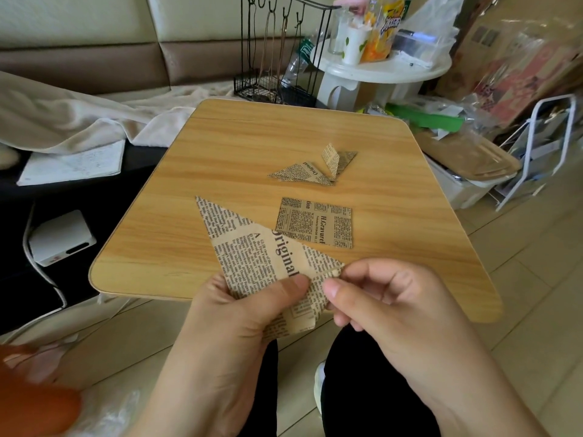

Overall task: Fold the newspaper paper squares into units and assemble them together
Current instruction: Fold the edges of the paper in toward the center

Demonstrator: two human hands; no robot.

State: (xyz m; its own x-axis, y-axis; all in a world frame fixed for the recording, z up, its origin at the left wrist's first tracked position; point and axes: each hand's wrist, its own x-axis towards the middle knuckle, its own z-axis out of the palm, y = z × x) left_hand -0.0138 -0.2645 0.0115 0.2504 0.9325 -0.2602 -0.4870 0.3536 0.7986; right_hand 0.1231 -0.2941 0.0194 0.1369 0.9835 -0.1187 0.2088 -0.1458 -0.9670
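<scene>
A newspaper-print sheet folded into a triangle is held above the near edge of the wooden table. My left hand grips its lower part with the thumb on top. My right hand pinches the sheet's right corner between thumb and forefinger. A flat newspaper square lies on the table just beyond the held sheet. Farther back rest two folded units, joined at their tips with one flap standing up.
A white box with a cable sits on the dark surface to the left. A black wire rack and a white round stool with snacks stand behind the table. Clutter and a white frame fill the right.
</scene>
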